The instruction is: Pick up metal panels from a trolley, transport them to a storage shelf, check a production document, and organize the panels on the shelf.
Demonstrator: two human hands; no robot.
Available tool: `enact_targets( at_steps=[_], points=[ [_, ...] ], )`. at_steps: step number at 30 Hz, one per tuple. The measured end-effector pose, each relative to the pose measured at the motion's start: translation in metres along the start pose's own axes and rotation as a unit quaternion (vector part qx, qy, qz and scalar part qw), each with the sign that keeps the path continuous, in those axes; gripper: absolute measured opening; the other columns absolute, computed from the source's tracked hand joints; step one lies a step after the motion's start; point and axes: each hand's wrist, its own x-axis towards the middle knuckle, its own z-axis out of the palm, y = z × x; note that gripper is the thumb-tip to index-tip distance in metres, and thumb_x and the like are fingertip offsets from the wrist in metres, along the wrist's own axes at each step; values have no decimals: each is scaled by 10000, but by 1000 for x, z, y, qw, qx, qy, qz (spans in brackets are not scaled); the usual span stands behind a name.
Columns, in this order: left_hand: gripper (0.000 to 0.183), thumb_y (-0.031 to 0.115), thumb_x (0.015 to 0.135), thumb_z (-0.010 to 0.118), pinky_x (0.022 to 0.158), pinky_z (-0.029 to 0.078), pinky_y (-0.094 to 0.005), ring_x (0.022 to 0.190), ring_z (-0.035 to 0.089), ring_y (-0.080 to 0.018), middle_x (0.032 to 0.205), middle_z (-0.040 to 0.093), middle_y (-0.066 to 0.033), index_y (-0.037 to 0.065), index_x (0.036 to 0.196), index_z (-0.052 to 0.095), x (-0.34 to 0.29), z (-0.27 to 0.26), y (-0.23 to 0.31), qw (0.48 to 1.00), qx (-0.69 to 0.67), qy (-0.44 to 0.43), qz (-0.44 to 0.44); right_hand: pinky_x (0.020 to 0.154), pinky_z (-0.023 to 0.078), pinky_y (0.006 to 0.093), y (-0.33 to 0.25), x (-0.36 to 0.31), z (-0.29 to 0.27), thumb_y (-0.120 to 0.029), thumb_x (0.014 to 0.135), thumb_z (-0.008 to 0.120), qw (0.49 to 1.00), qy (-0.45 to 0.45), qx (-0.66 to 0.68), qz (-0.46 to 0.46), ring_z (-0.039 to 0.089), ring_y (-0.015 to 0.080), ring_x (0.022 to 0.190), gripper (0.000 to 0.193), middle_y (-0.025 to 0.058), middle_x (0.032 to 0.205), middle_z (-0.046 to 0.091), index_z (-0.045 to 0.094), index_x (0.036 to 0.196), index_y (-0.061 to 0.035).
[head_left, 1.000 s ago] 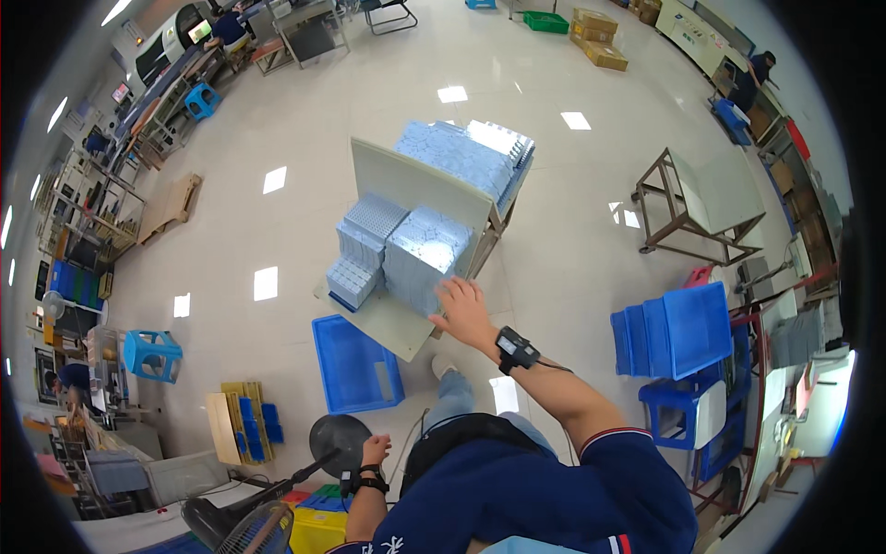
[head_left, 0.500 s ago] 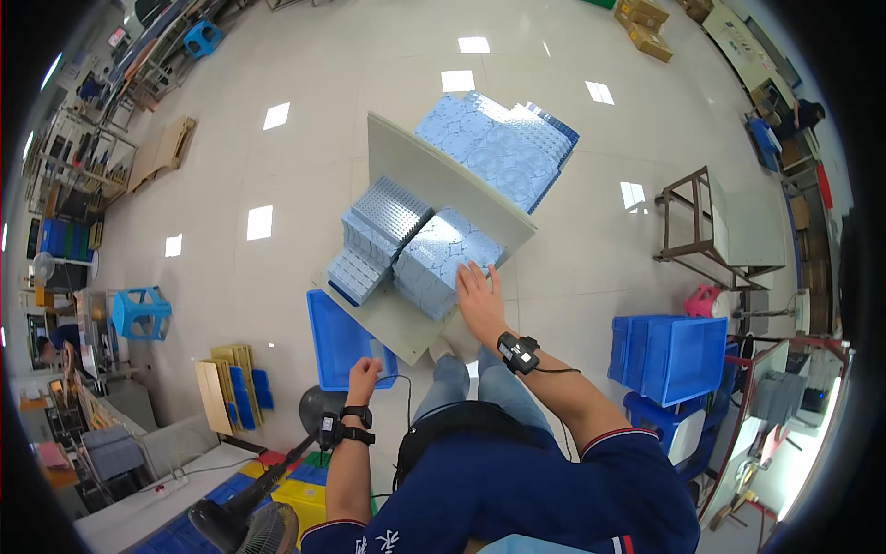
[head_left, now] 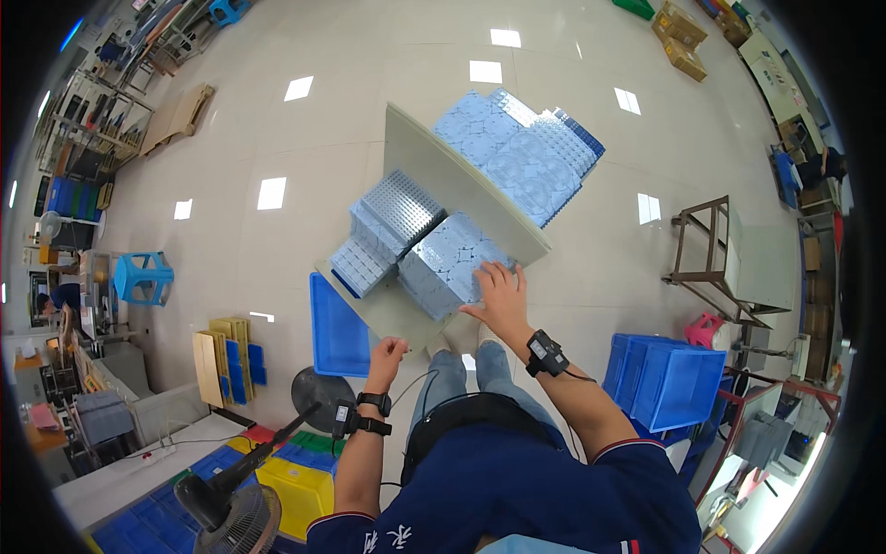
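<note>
My right hand [head_left: 503,300] lies with fingers spread against the near right side of a stack of light blue patterned plastic sheets [head_left: 454,261]. The stack sits on a grey-green board [head_left: 397,320], which has an upright panel [head_left: 461,175] at its far side. Left of that stack stand a taller block of studded blue sheets [head_left: 399,210] and a lower one [head_left: 360,266]. By the board's near edge, over the floor, my left hand [head_left: 388,360] is closed, fingertips pinched; anything between them is too small to name.
Beyond the panel is a large blue sheet stack [head_left: 517,152]. A blue bin [head_left: 337,332] lies under the board's left edge, near a black fan [head_left: 240,517]. Blue crates [head_left: 678,383] and a metal-framed cart [head_left: 706,254] stand at right, a blue stool [head_left: 143,279] at left.
My left hand has risen toward the board's near edge. My right hand stays on the stack with its thumb spread wider. The whole view has shifted slightly.
</note>
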Motion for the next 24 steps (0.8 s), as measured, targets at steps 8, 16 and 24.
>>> enact_targets(
  at_steps=[8,16,24],
  points=[
    [268,295,907,574,751,440,-245,811,562,-98,852,626,-23,33,925,626,-7,44,89,994,-103,-36,13,831,415,374,4,22,-38,-216,769,649,991,108,-58,-46,585,190,873,283,19,1037,625,595,1021,-99],
    [338,290,945,521,848,439,-281,985,566,-143,1150,582,-52,51,1184,534,-11,106,193,967,-218,-129,32,754,418,335,2,24,-71,-146,797,634,996,86,-28,-21,602,178,860,267,4,1072,646,612,1059,-99],
    [366,182,950,504,908,478,-380,1096,564,-190,1241,555,-91,30,1281,467,-48,62,189,925,-338,-173,-9,867,365,396,-65,-33,-153,-256,743,711,988,-31,54,-140,511,214,1067,517,49,1257,533,545,1207,-100]
  ],
)
